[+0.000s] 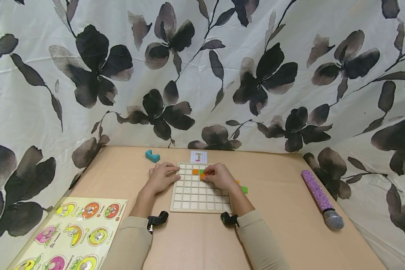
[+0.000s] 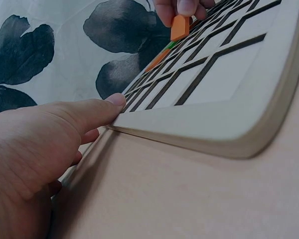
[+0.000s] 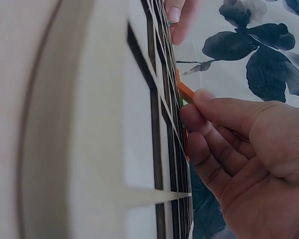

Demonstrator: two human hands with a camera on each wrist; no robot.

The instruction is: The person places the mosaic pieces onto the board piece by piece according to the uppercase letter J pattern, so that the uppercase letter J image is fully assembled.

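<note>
One pinched orange tile (image 2: 179,30) seems partly hidden by the right hand (image 1: 220,176)

A white cloth (image 1: 219,90) with dark printed flowers hangs behind the tan tabletop (image 1: 283,195).

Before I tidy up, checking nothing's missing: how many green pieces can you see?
2 visible: one green piece on the grid board near the right hand, a second green piece right of the board, beside the right forearm. The right hand may hide more.
</note>
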